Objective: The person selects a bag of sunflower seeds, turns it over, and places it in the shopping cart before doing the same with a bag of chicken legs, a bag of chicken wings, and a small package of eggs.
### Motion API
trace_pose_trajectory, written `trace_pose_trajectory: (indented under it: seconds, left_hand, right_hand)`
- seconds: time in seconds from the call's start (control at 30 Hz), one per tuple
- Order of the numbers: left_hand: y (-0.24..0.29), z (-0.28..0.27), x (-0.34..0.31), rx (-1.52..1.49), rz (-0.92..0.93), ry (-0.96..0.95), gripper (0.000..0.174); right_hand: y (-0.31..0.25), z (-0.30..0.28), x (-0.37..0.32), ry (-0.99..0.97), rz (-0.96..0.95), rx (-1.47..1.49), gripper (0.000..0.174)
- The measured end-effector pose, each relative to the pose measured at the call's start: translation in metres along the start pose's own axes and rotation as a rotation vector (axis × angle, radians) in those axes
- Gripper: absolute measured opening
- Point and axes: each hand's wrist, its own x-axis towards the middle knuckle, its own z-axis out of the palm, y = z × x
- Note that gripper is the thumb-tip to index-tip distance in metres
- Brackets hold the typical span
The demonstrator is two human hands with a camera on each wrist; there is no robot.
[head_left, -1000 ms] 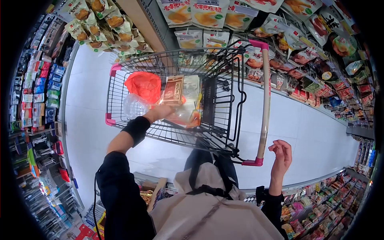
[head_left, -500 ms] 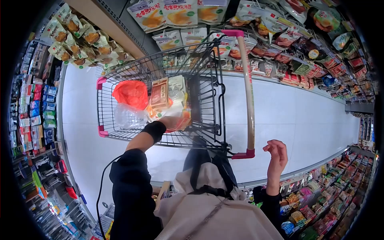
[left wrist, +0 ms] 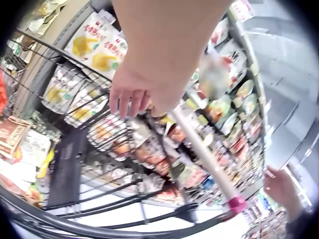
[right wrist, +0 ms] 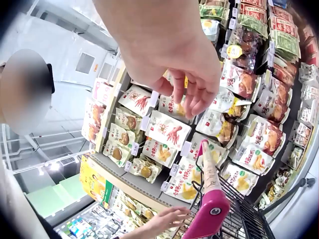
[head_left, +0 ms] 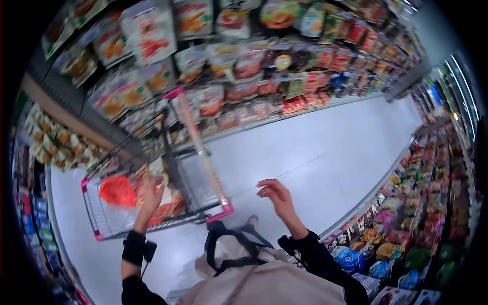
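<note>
My left hand (head_left: 151,195) is raised over the shopping cart (head_left: 91,219), overlapping the goods inside it in the head view. In the left wrist view its fingers (left wrist: 135,102) hang loosely and hold nothing. Inside the cart lie a red plastic bag (head_left: 118,191), a brown-and-white package (left wrist: 14,135) and other flat packs. My right hand (head_left: 277,197) hovers in the air to the right of the cart handle (head_left: 203,155), its fingers loosely curled around nothing. The right wrist view shows this hand (right wrist: 174,69) in front of hanging food pouches.
Shelves of hanging food pouches (head_left: 148,33) line the far side of the aisle. Another rack of packaged goods (head_left: 406,223) runs along the right. Pale floor (head_left: 284,152) lies between them. The cart's pink corner (right wrist: 212,211) shows close up in the right wrist view.
The head view has swung right, so the cart now appears farther left and lower. My left hand has come up from the packs in the cart. My right hand stays raised.
</note>
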Motion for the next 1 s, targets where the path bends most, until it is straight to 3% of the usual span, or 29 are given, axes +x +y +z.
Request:
trace_pose_trajectory:
  seconds: [0.07,0.27,0.4,0.57,0.73,1.0]
  left_hand:
    - [0.074,0.008,-0.015,-0.107,-0.005,0.108,0.027]
    - [0.225,0.067,-0.041,-0.293,0.179,0.216,0.03]
    - [0.297,0.125,-0.039,-0.461,0.264,0.113,0.031]
    - [0.339,0.186,-0.029,-0.484,0.285,-0.067,0.03]
    - [0.338,0.239,-0.005,-0.562,0.249,-0.149,0.028]
    - [0.35,0.307,0.068,-0.603,0.167,-0.272,0.024]
  right_hand:
    - [-0.004,-0.021,-0.007,-0.031,0.033,0.048,0.022]
    - [0.003,-0.102,-0.038,-0.02,0.061,0.001,0.024]
    - [0.012,-0.157,-0.066,0.078,0.038,0.017,0.023]
    - [0.015,-0.224,-0.098,0.257,0.052,0.029,0.019]
    - [0.023,-0.264,-0.115,0.443,0.05,0.058,0.018]
    - [0.027,-0.323,-0.087,0.558,0.082,0.075,0.018]
